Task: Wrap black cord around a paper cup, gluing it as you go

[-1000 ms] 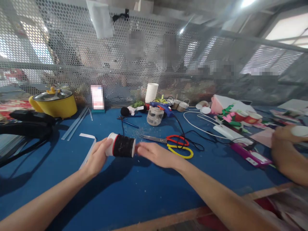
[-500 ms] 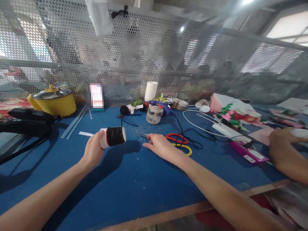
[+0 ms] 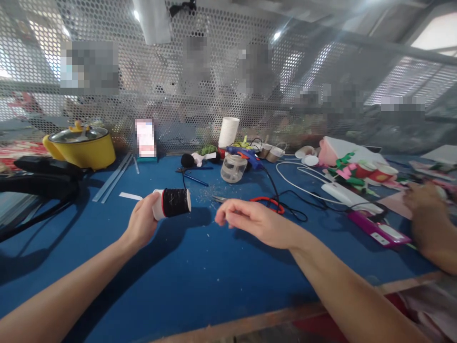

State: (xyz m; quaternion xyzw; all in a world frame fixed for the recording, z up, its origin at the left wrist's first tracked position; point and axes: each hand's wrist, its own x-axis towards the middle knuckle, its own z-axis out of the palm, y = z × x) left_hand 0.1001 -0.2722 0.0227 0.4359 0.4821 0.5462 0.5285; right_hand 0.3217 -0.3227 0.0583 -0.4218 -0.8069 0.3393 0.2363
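My left hand (image 3: 142, 220) is closed round the white base of a paper cup (image 3: 173, 203), tilted on its side with its mouth to the right. Black yarn-like material wraps the cup's upper part, with a red line bordering it. Just above the table hovers my right hand (image 3: 252, 219), its fingers loosely bent and apart, nothing visible in them. Behind that hand lie scissors with an orange-red handle (image 3: 267, 202); their blade tips (image 3: 218, 198) point left and the other handle is hidden. Clear scraps are scattered by the tips.
A blue hot glue gun (image 3: 246, 155) rests on a clear jar (image 3: 233, 169). Stacked paper cups (image 3: 228, 132), blue pliers (image 3: 193, 177), a phone (image 3: 146, 138) and a yellow pot (image 3: 84, 147) stand behind. Cables run to a purple power strip (image 3: 378, 229). Another person's hand (image 3: 424, 205) is at right.
My right hand has lifted off the table beside the scissors, its fingers curling more. The yellow scissor handle is now hidden behind it. My left hand keeps the cup almost in place.
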